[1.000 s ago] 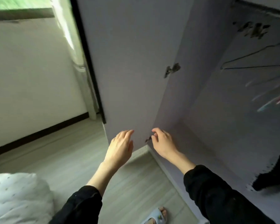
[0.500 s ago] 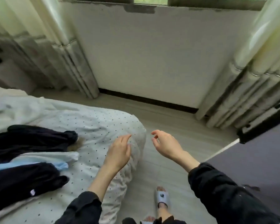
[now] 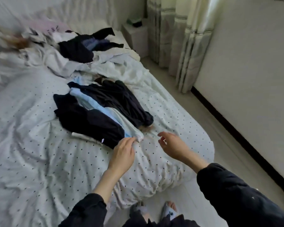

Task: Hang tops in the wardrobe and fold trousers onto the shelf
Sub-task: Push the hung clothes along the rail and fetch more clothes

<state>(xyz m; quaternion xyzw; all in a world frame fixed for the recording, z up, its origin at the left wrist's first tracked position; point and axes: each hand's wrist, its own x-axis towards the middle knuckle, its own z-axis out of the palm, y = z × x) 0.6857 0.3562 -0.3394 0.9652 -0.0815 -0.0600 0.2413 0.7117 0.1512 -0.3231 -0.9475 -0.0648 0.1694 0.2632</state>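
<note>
A pile of garments lies on the dotted white bedsheet (image 3: 39,161): a dark garment (image 3: 88,120) nearest me, a light blue garment (image 3: 95,104) beside it, and another dark garment (image 3: 121,102) to the right. My left hand (image 3: 123,154) reaches over the sheet, its fingertips at the near end of the light blue garment; whether it grips the cloth is unclear. My right hand (image 3: 172,145) hovers just right of the pile with loosely curled fingers, holding nothing. More dark clothes (image 3: 82,48) lie farther up the bed.
A crumpled white duvet (image 3: 72,63) and a pink-printed cloth (image 3: 52,28) lie at the bed's head. A white bedside cabinet (image 3: 136,38) stands by the curtains (image 3: 179,38). The floor (image 3: 203,112) runs along the wall on the right. My slippered feet (image 3: 169,210) stand at the bed's corner.
My view swung left from the open wardrobe, past the window wall, to the bed. Both hands came down toward the near end of the garment pile.
</note>
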